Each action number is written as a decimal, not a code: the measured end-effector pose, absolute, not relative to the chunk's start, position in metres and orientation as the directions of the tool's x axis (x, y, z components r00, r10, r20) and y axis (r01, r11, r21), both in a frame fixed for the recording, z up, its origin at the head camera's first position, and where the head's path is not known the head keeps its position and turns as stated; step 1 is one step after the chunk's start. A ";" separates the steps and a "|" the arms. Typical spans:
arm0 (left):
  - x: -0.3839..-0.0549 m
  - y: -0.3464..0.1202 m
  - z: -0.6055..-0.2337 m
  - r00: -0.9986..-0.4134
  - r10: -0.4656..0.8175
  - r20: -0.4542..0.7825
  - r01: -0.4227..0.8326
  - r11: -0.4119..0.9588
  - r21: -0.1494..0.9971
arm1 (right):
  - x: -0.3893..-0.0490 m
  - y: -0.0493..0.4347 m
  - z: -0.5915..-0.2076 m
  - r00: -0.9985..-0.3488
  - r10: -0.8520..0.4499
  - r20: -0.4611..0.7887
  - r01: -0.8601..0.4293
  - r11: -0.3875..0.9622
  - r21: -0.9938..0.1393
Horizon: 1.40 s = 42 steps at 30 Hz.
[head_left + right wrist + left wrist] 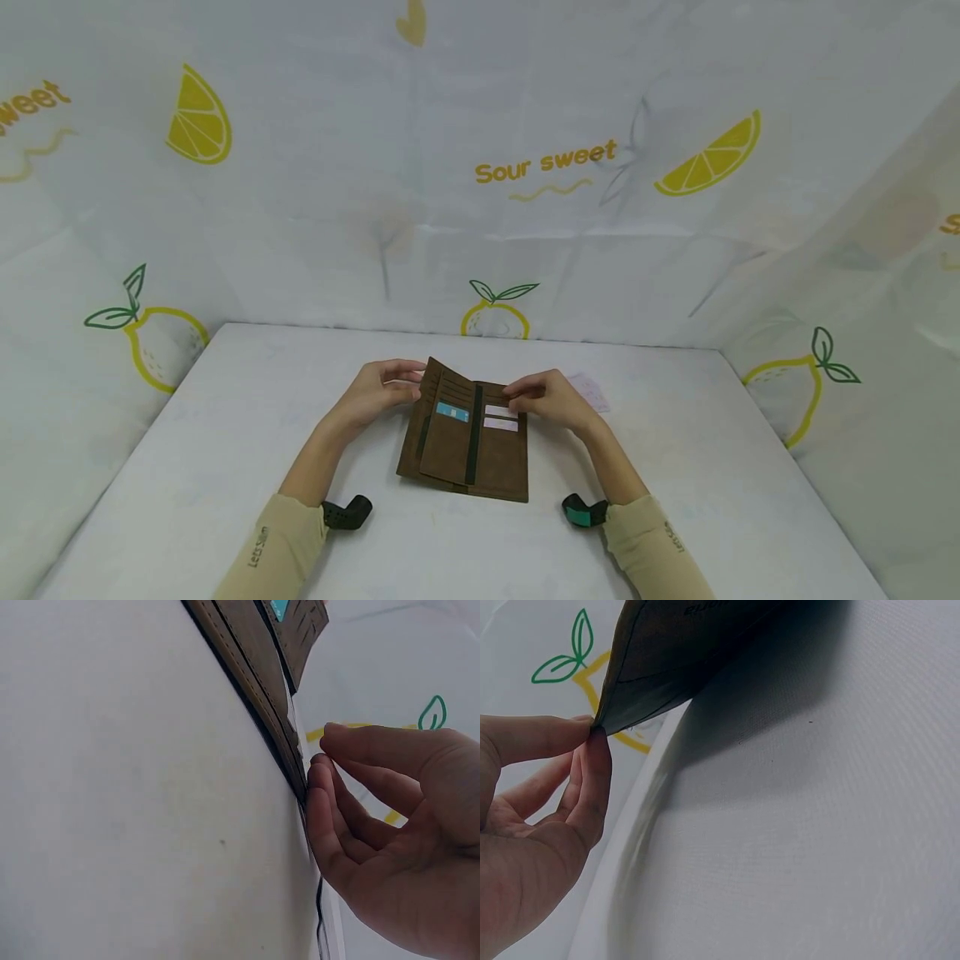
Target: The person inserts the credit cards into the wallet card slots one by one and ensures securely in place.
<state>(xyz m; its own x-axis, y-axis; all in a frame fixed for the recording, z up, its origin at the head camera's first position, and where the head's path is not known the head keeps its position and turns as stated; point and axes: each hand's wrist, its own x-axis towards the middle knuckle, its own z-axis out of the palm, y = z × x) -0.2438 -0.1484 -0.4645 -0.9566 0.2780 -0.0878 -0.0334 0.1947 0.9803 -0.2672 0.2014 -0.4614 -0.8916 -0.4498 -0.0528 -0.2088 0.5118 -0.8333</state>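
Observation:
A brown long wallet (498, 467) lies spread on the white table, its left side lifted and tilted. A blue card (452, 412) sits in a left slot, and pale cards (501, 424) show in the right-hand slots. My left hand (371, 393) pinches the edge of the raised cover between thumb and fingers, as the left wrist view shows. By the wallet's upper right edge is my right hand (553, 400). In the right wrist view its fingers (321, 817) rest along that edge, with the thumb held apart and nothing visible between.
A pale purple piece of paper (591, 392) lies on the table (675, 433) behind my right hand, partly hidden by it. A white lemon-print curtain (315, 208) hangs behind the table and along both sides.

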 end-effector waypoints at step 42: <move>-0.242 -0.147 -0.462 -0.958 0.277 -0.079 -0.024 0.196 0.980 | -0.273 0.282 -0.459 -0.996 0.031 -0.088 0.082 0.741 -0.666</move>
